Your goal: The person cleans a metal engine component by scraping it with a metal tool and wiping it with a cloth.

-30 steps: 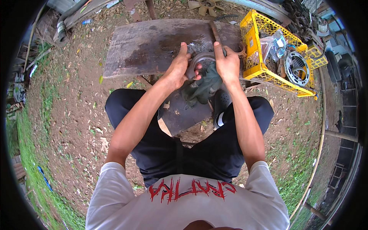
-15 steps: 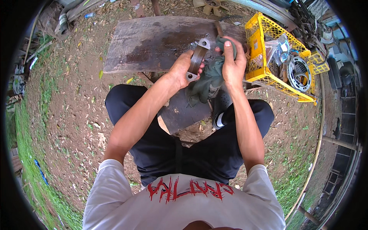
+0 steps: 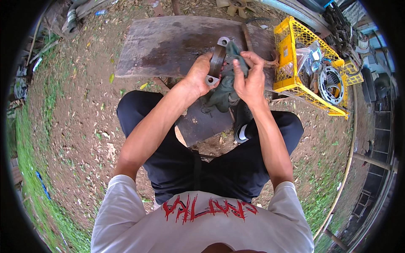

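Note:
My left hand [image 3: 198,75] grips a half-round metal bearing cap [image 3: 217,62] with a bolt hole in each end lug. The cap stands nearly upright, its dark curved inner side showing. My right hand [image 3: 252,81] pinches a dark green rag [image 3: 225,92] between thumb and fingers. One end of the rag reaches the cap's upper lug; the rest hangs down over the near edge of the wooden tabletop [image 3: 143,44]. Both hands are above that near edge.
A yellow plastic crate [image 3: 287,52] at the right holds a ring-shaped metal part [image 3: 331,84] and plastic bags. Beside the crate lies a rusty ring-ended part [image 3: 272,59]. A brown bar [image 3: 247,38] lies on the tabletop. Dark wet stains mark the wood.
My right hand has moved left and slightly down, bringing the rag against the cap. The brown bar and rusty ring now show more fully. My left hand keeps its hold.

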Demonstrator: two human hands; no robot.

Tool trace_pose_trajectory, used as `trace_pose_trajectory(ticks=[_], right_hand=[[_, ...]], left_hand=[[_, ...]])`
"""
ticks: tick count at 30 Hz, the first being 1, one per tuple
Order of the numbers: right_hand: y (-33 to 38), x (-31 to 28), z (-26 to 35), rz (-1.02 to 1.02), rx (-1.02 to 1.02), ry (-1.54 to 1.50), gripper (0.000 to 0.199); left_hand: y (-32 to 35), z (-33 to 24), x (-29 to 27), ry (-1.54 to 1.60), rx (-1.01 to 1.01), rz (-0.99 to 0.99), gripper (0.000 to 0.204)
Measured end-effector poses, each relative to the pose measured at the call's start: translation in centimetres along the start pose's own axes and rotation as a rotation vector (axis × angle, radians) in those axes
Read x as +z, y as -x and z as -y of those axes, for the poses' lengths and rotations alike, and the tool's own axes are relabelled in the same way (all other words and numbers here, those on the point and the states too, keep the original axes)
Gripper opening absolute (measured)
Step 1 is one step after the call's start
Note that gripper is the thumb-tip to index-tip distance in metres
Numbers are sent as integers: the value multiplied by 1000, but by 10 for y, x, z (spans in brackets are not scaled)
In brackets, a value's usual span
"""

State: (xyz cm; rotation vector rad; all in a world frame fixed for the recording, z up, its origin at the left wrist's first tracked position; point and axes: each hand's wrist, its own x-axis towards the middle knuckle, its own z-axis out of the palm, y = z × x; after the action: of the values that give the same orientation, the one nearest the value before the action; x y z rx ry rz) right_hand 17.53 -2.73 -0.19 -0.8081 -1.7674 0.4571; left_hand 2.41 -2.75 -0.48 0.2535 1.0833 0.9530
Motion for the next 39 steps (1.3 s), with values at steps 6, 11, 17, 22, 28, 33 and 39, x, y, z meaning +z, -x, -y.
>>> trace_pose_trajectory(ticks=[6,11,17,22,28,33,39], right_hand=[[-16,-10,-9,-252,-144,152,18],[-24,-20,-43,-687,414,-399,29],[25,-1,-57,128,291,502,22],[57,8,-64,392,88,621,15],[46,-10,-26,380,421,736,21],[54,-20,-26,343,886,304,48],[118,-11,-87,718,914,369,62]], left_hand=[[-4,11,4,0,14,-13,31],[-18,2,-7,116,22,-72,35],[-18,-19,-24,203,94,-124,34],[-11,-24,-26,198,120,-146,32],[-5,-27,-37,225,150,-140,32],[6,-23,-36,156,108,-174,32],[6,-11,-38,175,104,-146,35]])
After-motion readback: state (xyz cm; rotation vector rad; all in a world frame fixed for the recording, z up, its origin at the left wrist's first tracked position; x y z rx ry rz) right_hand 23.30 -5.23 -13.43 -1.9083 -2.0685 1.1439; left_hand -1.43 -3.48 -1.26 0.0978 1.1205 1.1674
